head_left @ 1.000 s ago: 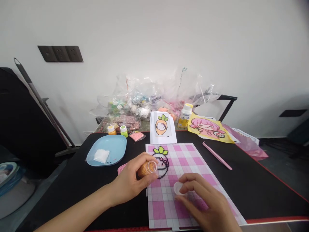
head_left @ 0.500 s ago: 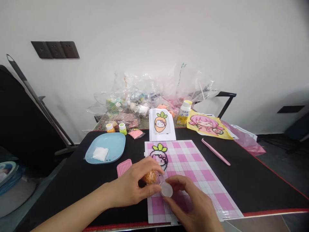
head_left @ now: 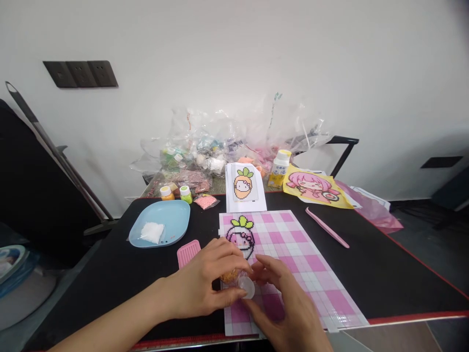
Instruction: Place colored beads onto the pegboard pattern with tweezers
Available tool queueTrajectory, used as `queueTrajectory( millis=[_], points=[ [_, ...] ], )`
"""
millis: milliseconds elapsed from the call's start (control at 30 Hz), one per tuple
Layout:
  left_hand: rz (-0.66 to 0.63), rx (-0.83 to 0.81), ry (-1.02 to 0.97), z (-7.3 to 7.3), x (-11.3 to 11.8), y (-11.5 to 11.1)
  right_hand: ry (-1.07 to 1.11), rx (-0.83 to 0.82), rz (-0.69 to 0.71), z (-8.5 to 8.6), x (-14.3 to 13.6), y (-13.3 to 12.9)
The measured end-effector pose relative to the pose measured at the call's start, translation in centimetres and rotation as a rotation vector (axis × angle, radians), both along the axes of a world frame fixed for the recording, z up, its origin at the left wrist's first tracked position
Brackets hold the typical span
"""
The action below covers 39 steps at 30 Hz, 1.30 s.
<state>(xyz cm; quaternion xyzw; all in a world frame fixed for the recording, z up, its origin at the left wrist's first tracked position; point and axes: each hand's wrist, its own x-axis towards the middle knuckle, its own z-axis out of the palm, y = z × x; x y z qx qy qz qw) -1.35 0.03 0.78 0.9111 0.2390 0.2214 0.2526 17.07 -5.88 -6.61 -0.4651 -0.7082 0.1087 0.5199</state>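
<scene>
Low at the centre, my left hand (head_left: 205,278) is wrapped round a clear bottle of orange beads (head_left: 229,276). A round translucent cap (head_left: 246,287) is at the bottle's mouth, between the fingertips of both hands. My right hand (head_left: 286,303) has its thumb and fingers curved around the cap's right side. Under the hands lies a pink-and-white checked pegboard (head_left: 306,244), with a bead outline with green leaves (head_left: 242,222) at its upper left. Behind it stands a printed carrot-shaped pattern (head_left: 243,186).
Left are a blue tray (head_left: 161,215) with a white packet (head_left: 152,232), a pink ridged tray (head_left: 188,253), and two small bead bottles (head_left: 186,194). Right are a pink tool (head_left: 326,227), a yellow picture (head_left: 315,187) and a white bottle (head_left: 281,166). Plastic bags (head_left: 220,146) lie behind.
The cap has shifted slightly left and up, closer to the bottle's mouth. My right hand has moved left with it, and my left fingers reach further over the bottle.
</scene>
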Motion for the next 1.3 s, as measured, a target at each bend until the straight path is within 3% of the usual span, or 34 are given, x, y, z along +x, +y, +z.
queueTrajectory(
  millis=[367,800,1300],
  points=[
    [-0.028,0.056,-0.080,-1.1,-0.3,0.6,0.018,-0.017,0.031,-0.1,-0.1,-0.1],
    [-0.053,0.103,0.064,0.0,-0.3,0.0,0.028,0.013,0.070,-0.6,-0.2,0.1],
    [-0.118,0.287,0.177,0.3,-0.2,0.0,0.013,-0.031,0.079,-1.0,0.0,0.1]
  ],
)
